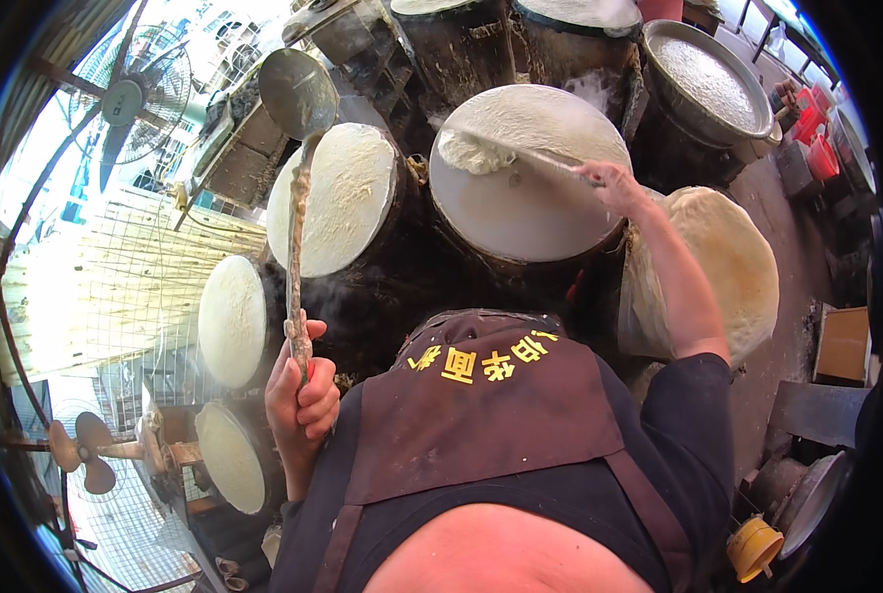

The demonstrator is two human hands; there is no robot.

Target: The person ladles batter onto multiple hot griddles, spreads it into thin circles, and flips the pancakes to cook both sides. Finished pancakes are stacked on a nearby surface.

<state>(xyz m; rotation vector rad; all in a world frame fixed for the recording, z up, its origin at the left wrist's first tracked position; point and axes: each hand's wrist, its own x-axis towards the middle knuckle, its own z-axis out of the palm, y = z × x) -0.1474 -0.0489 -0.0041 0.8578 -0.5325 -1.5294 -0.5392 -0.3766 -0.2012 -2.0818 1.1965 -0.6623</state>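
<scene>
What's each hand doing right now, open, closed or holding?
Left hand: closed around the handle of a long metal ladle.
Right hand: closed on a thin, flat tool reaching over a round, batter-coated surface.

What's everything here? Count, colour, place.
griddles: 6+, cream-topped, ahead and left
blade: 1, grey, over middle griddle
dough: 1, cream, by blade
ladle: 1, grey, upper left
sheet stack: 1, cream, right
pot: 1, dark, upper right
fan: 1, grey, upper left
propeller: 1, brown, lower left
plasticware: several, red, far right
basins: 1+, grey, lower right
bucket: 1, yellow, lower right
apron: 1, brown, chest
left hand: 1, bare, on ladle
right hand: 1, bare, on blade
</scene>
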